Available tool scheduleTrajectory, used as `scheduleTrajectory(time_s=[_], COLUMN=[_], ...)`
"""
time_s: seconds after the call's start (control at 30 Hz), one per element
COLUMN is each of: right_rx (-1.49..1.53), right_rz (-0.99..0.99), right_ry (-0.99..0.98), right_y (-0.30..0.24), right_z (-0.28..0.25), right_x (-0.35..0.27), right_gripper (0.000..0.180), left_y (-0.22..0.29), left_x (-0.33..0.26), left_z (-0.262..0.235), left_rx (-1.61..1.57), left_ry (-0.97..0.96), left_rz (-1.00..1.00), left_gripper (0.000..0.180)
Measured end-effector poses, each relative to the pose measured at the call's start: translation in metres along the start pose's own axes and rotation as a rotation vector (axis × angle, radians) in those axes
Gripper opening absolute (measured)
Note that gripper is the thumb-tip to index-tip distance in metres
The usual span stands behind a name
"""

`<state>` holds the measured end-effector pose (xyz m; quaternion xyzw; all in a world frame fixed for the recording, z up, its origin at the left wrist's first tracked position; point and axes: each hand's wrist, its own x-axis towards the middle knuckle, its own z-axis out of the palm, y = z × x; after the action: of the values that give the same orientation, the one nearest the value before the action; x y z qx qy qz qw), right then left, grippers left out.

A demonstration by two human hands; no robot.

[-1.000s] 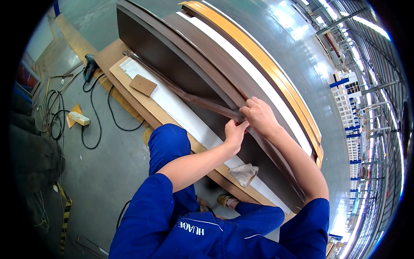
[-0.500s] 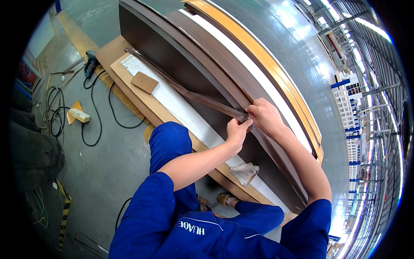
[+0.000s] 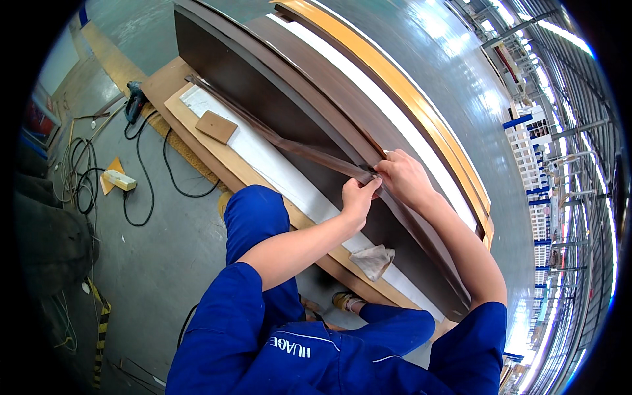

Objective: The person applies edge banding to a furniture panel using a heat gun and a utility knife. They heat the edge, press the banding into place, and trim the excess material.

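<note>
A long dark brown edge strip (image 3: 296, 148) runs from the far left down to my hands, lying along the edge of a dark brown wooden panel (image 3: 276, 99). My left hand (image 3: 359, 197) pinches the strip's near end from below. My right hand (image 3: 405, 178) grips the same end from the right, fingers closed on it and touching the left hand. Both forearms are bare, with blue sleeves at the upper arms. The panel rests on a white board (image 3: 263, 161) over a plywood sheet (image 3: 197, 141).
A small wood block (image 3: 216, 126) lies on the white board. A crumpled cloth (image 3: 374, 260) sits near my knee. A power drill (image 3: 135, 100), black cables (image 3: 141, 191) and a socket strip (image 3: 118, 179) lie on the grey floor. Orange-edged panels (image 3: 395, 85) stack behind.
Both hands have slid slightly right along the panel edge, still pinching the strip; the view has shifted a little with them.
</note>
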<state>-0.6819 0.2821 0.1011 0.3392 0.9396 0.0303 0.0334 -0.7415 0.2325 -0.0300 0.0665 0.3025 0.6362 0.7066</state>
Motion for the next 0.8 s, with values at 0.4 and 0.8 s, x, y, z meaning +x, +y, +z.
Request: scheduleTrajectory(time_s=[0.4, 0.8], right_rx=[-0.009, -0.035], right_rz=[-0.041, -0.049], right_ry=[0.023, 0.04], right_y=[-0.0002, 0.0005], right_z=[-0.0002, -0.0002], right_x=[-0.0058, -0.0105], right_gripper=[0.005, 0.004], left_y=[-0.0019, -0.0001], left_x=[0.0005, 0.0005], left_z=[-0.0001, 0.0006], left_rx=[0.027, 0.026], left_ry=[0.014, 0.003], left_rz=[0.017, 0.026], left_gripper=[0.007, 0.007])
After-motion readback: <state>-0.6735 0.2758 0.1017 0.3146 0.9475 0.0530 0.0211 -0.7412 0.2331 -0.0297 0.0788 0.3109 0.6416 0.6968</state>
